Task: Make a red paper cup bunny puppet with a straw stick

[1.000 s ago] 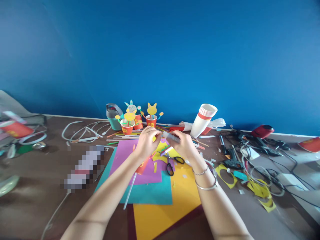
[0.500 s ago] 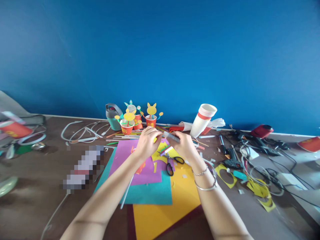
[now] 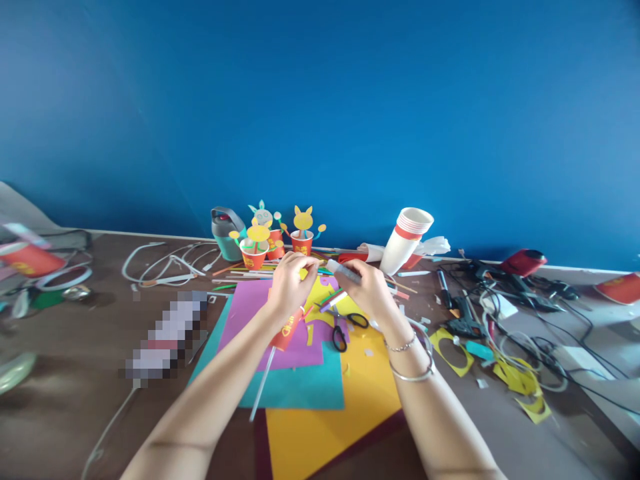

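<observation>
My left hand is closed, thumb and fingers pinched. Beneath its palm a red paper cup with yellow print tilts, a clear straw sticking out of its base. The cup seems held by the hidden lower fingers. A bit of yellow paper shows by the fingertips. My right hand is wrapped round a small translucent tube, its pale end pointing toward my left fingertips, a short gap apart. Below the hands, scissors with black handles and several markers lie on a yellow paper sheet and purple paper.
Behind stand several red cups with animal figures, a grey-teal flask and a leaning stack of white paper cups. Right lie glue guns, cables and yellow paper scraps. Teal paper covers the middle.
The red cup and straw have swung under my left hand, and the cup shows more now. My left fingertips have drawn slightly away from the tube in my right hand.
</observation>
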Motion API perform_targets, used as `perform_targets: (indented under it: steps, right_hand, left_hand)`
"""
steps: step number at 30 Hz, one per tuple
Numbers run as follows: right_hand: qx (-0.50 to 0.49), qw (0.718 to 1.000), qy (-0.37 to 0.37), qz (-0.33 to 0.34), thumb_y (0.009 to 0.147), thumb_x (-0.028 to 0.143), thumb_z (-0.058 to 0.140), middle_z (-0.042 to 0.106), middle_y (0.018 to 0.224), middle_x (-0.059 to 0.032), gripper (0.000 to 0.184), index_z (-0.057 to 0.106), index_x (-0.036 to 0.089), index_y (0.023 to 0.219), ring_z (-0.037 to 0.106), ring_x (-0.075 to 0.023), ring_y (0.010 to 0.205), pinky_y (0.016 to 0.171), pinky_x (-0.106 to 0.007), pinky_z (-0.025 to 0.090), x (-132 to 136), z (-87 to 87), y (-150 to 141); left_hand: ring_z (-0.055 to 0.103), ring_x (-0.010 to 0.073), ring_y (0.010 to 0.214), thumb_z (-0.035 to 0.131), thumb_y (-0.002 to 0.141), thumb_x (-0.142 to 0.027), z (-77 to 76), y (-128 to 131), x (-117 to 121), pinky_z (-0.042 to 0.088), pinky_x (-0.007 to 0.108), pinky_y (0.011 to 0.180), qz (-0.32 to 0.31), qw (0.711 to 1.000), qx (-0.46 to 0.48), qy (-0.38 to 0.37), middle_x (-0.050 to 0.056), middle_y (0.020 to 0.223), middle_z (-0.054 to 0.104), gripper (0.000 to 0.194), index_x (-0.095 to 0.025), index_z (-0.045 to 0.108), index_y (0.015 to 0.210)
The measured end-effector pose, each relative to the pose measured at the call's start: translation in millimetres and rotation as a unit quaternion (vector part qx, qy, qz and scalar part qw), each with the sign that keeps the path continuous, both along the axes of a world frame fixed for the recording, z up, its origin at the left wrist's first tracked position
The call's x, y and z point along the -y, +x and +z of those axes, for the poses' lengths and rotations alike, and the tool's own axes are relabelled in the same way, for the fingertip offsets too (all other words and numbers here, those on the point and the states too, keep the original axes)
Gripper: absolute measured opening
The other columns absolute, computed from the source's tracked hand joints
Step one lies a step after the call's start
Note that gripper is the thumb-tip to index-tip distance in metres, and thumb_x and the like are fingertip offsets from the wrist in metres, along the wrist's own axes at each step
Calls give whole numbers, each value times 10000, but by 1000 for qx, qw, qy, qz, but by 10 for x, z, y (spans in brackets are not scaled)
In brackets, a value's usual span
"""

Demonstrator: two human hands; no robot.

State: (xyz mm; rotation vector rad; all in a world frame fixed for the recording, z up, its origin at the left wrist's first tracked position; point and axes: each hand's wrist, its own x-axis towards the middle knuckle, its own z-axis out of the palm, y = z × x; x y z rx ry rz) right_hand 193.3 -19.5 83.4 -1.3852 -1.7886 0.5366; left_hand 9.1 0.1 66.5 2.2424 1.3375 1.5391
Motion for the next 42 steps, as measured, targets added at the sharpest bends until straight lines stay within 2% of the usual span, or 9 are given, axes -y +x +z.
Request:
perform_targets:
  steps: [8, 17, 22, 26, 29, 32, 36, 39, 42]
  right_hand:
    - [6, 1000, 15, -3, 796, 305, 627, 724, 788, -52, 128, 652, 203, 869, 661, -214, 711, 624, -268, 435, 34, -1, -33]
    - [24, 998, 52, -8, 804, 263, 626, 736, 794, -71, 111, 646, 190, 885, 678, -212, 693, 619, -264, 448, 56, -23, -80]
    - [23, 998, 45, -21, 817, 284, 615, 733, 766, -77, 116, 651, 179, 847, 673, -215, 681, 619, -269, 444, 49, -35, -91]
    - [13, 998, 38, -40, 827, 334, 606, 710, 727, -65, 164, 652, 178, 811, 639, -198, 642, 594, -266, 420, 27, -32, -75]
    - [-3, 999, 31, -41, 828, 370, 605, 666, 660, -36, 202, 639, 179, 773, 589, -171, 591, 549, -251, 387, 13, -18, -48]
    - [-28, 999, 16, -30, 826, 398, 604, 638, 632, -13, 235, 634, 175, 758, 545, -145, 552, 509, -239, 354, 0, -4, -23]
    - [-67, 998, -20, -6, 810, 404, 630, 657, 650, -12, 237, 646, 169, 777, 561, -150, 572, 508, -234, 363, -4, -2, -26]
    - [-78, 997, -23, 9, 822, 368, 620, 698, 716, -25, 200, 664, 173, 822, 609, -169, 630, 552, -242, 402, 15, 5, -53]
    - [-56, 998, 7, 7, 843, 339, 592, 724, 801, -45, 178, 670, 183, 880, 644, -195, 706, 624, -263, 437, 46, 17, -87]
  left_hand:
    - [634, 197, 783, 599, 871, -177, -13, 6, -4, 489, 312, 746, 1, 1000, -5, 7, 48, 795, 729, 131, -190, 718, 820]
    - [586, 184, 721, 569, 896, -173, -35, 63, 30, 472, 306, 704, 4, 995, -69, 73, 45, 744, 698, 163, -184, 691, 789]
    - [579, 177, 715, 536, 915, -154, -35, 90, 64, 465, 314, 738, 0, 988, -109, 106, 41, 750, 703, 177, -177, 688, 827]
    - [581, 189, 744, 538, 910, -150, -38, 112, 89, 459, 323, 746, -11, 986, -133, 101, 48, 775, 710, 170, -177, 697, 854]
    - [598, 191, 762, 548, 905, -167, -29, 99, 77, 464, 320, 748, -16, 992, -103, 77, 49, 773, 711, 167, -180, 702, 841]
    - [623, 188, 761, 575, 894, -213, -20, 60, 40, 480, 313, 744, -11, 1000, -5, 24, 53, 776, 724, 164, -182, 709, 806]
    - [648, 188, 745, 614, 861, -266, -24, 19, -3, 499, 296, 700, -18, 993, 100, -60, 60, 780, 731, 152, -179, 732, 820]
    - [647, 194, 753, 617, 851, -258, -15, 17, -1, 493, 303, 715, -12, 994, 97, -56, 61, 774, 731, 149, -181, 737, 811]
    - [636, 197, 759, 610, 851, -228, 10, 36, 25, 474, 313, 737, -5, 997, 65, -36, 57, 767, 727, 146, -188, 735, 788]
